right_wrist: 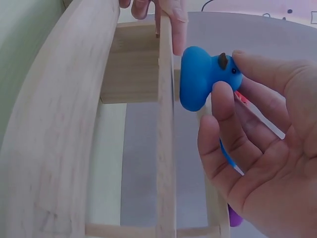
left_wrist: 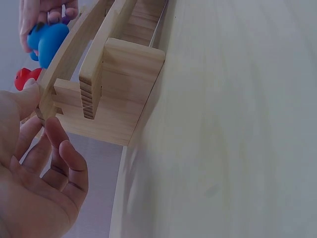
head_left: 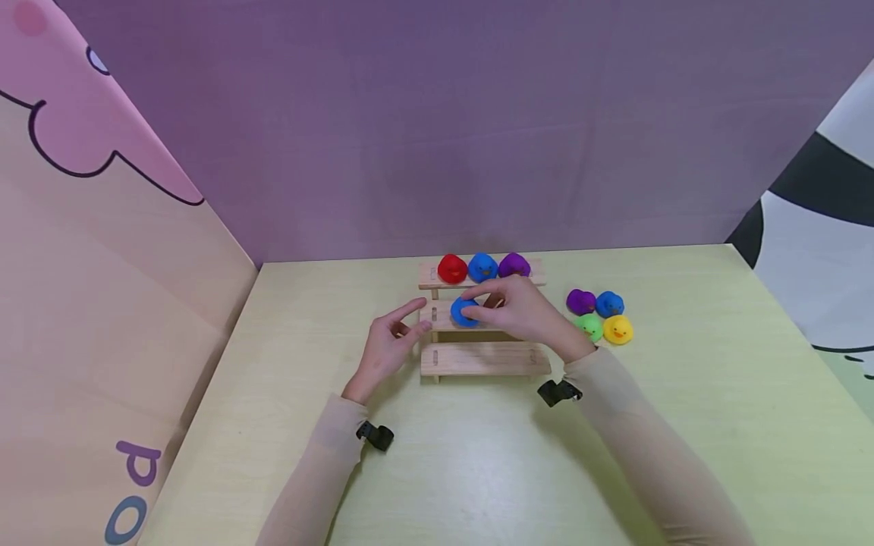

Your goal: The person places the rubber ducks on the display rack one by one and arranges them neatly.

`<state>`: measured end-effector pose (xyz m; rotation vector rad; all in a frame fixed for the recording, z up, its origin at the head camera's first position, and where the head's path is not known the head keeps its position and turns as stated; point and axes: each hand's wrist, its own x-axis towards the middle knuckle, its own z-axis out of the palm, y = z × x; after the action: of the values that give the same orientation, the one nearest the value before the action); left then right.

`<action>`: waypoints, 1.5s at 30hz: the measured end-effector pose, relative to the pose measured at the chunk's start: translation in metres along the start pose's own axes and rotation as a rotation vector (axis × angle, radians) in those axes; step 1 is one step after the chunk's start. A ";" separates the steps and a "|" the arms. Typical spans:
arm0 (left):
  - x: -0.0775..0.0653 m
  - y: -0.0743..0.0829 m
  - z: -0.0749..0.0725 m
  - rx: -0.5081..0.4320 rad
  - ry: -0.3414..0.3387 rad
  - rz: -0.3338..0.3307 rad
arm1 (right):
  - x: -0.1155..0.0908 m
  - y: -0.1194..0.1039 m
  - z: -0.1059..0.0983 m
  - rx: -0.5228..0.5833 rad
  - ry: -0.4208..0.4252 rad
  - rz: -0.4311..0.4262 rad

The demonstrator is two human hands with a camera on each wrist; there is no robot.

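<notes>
A small blue rubber duck (right_wrist: 198, 79) is pinched between the thumb and fingers of my right hand (head_left: 522, 311). Its flat base is right at the top of the middle step of a three-step wooden stand (head_left: 485, 359); whether it touches the board I cannot tell. My left hand (left_wrist: 44, 168) holds the left end of that middle step, thumb and fingertips on either side of the board. Along the top step sit a red duck (head_left: 452, 268), another blue duck (head_left: 483, 267) and a purple duck (head_left: 514, 265), partly behind my right hand in the head view.
Right of the stand, on the pale table (head_left: 464, 470), is a cluster of ducks: purple (head_left: 581, 302), blue (head_left: 610, 304), green (head_left: 590, 327) and yellow (head_left: 617, 330). A purple cloth wall (head_left: 437, 136) rises behind the table, with printed panels on both sides.
</notes>
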<state>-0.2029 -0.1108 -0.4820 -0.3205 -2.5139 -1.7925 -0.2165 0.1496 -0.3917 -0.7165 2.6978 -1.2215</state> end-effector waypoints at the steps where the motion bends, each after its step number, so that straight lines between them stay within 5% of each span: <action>1: 0.000 0.000 0.000 0.002 0.000 0.001 | 0.001 0.000 0.001 -0.001 -0.002 -0.001; 31: 0.000 -0.001 0.000 0.015 0.002 0.002 | 0.007 0.004 0.019 0.036 0.037 -0.002; 45: 0.000 -0.004 0.000 -0.001 0.009 -0.001 | -0.004 0.005 0.010 0.032 0.047 0.016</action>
<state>-0.2033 -0.1116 -0.4855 -0.3103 -2.5078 -1.7911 -0.2121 0.1470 -0.4022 -0.6691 2.7089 -1.2905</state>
